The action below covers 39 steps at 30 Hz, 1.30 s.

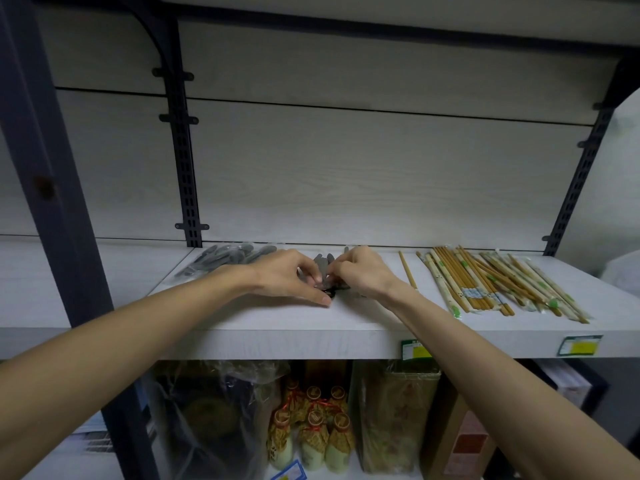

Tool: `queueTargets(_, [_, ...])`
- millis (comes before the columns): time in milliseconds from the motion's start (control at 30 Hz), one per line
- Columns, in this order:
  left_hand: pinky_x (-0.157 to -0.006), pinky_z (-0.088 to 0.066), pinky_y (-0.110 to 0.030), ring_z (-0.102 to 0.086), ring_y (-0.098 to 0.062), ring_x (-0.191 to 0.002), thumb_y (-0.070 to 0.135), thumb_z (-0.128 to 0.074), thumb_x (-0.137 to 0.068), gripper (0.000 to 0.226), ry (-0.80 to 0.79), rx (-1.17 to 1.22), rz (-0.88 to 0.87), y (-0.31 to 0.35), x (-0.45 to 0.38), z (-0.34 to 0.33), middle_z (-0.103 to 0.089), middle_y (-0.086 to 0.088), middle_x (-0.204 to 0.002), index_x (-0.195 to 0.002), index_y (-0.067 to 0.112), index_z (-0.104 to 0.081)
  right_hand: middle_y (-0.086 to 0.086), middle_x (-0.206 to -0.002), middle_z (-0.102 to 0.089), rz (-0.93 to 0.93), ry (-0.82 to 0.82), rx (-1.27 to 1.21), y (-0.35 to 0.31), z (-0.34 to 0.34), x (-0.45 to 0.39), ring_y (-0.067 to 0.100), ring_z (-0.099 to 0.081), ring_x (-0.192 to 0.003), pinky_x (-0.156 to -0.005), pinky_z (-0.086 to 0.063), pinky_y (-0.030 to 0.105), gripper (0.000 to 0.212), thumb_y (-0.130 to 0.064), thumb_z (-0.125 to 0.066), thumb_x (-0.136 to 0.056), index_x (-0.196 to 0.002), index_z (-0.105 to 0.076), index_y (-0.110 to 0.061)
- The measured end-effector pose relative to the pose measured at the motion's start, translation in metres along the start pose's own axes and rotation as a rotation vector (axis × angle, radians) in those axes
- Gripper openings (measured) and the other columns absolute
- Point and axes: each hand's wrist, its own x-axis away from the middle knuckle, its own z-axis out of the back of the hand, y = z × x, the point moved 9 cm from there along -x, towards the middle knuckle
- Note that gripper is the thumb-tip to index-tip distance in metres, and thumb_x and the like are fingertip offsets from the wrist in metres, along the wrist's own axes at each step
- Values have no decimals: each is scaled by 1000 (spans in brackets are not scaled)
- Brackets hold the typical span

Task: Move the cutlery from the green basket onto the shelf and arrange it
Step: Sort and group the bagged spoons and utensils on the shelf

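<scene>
Nearest to us, below the shelf (277,337) edge, sit wrapped bottles (313,441) and plastic-covered goods on the lower level; they play no part here. The green basket is out of view.

On the shelf board, we have both hands together at the middle. Our left hand (294,278) pinches with thumb and fingertips on a small packet of dark cutlery (323,271), and our right hand (360,273) closes on the same packet from the other side, fingers curled narrow around it. The packet lies on the board between the hands, mostly hidden by them, so we cannot tell exactly how many pieces it holds.

To the left and further back lies a clear bag of dark spoons (225,259), already placed. To the right, well apart, lie the wrapped chopsticks (491,282) in a loose fan, with one bare stick (408,271) just beside our right wrist.

We judge the risks small but real: our right forearm could nudge that lone stick toward the edge, and a pinch this light on slick wrapping could slip, leaving the packet crooked.
</scene>
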Motion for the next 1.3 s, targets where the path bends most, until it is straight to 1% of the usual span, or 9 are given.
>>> queueTargets(100, [-70, -47, -23, -60, 5, -72, 71, -83, -60, 53, -5, 6, -2, 0, 0, 0, -71, 19, -90, -97, 34, -74, 9, -82, -76, 25, -14, -14, -2, 1, 3, 10, -60, -67, -50, -40, 17, 25, -12, -55, -88, -82, -78, -5])
queueTargets(167, [-71, -47, -24, -60, 5, -72, 71, -83, -61, 52, -9, 5, -5, 0, 0, -1, -71, 19, -90, -96, 34, -74, 2, -72, -73, 50, -14, 1, -3, 2, 5, 3, -55, -56, -47, -39, 13, 24, -12, -57, -89, -80, -79, -6])
queueTargets(267, [-71, -47, -22, -59, 6, -72, 68, -83, -66, 47, 0, 34, -13, 2, 2, 1, -73, 17, -90, -96, 33, -75, 3, -60, -54, 84, -32, 32, -4, 2, 8, 9, -44, -52, -55, -39, 26, 24, -14, -59, -90, -79, -76, 0])
queueTargets(400, [-78, -50, -24, -64, 1, -82, 69, -79, -69, 44, 13, 34, -16, 5, 3, 3, -73, 16, -90, -95, 34, -76, 2, -84, -75, 101, 40, 106, 3, 19, 9, 18, -65, -75, -72, -53, 33, 22, -20, -59, -91, -92, -79, -12])
queueTargets(533, [-86, -53, -29, -66, -3, -89, 68, -78, -72, 42, 14, -14, -17, 7, 2, 2, -73, 16, -93, -98, 35, -75, -6, -111, -74, 154, -23, 244, 12, 23, 20, 13, -65, -102, -92, -52, 31, 27, -23, -57, -88, -106, -78, -27])
queueTargets(633, [-88, -54, -30, -66, -2, -89, 68, -77, -73, 40, 27, -64, -14, 8, 1, 3, -73, 17, -92, -97, 35, -75, -5, -109, -73, 176, -64, 268, 13, 19, 33, 14, -65, -98, -85, -51, 30, 29, -28, -55, -88, -105, -76, -35])
queueTargets(800, [-83, -52, -27, -64, 0, -90, 69, -74, -75, 41, 19, -135, -30, 14, 3, 4, -71, 19, -93, -99, 36, -74, -7, -112, -73, 264, -61, 390, 7, 14, 40, 8, -62, -93, -78, -47, 25, 30, -36, -63, -87, -114, -73, -31])
queueTargets(1100, [-72, -50, -26, -62, -2, -86, 74, -66, -75, 47, 46, -376, -109, 20, 11, 3, -67, 24, -95, -105, 38, -74, -10, -107, -74, 364, 20, 501, 7, 15, 40, 13, -65, -99, -82, -54, 33, 33, -51, -62, -87, -108, -75, -30])
queueTargets(1300, [-71, -50, -29, -62, 0, -83, 85, -58, -73, 52, 54, -410, -99, 29, 10, 7, -68, 23, -87, -93, 39, -75, -13, -110, -74, 313, -30, 365, 11, 20, 49, 6, -65, -101, -90, -54, 29, 31, -43, -65, -82, -107, -76, -29])
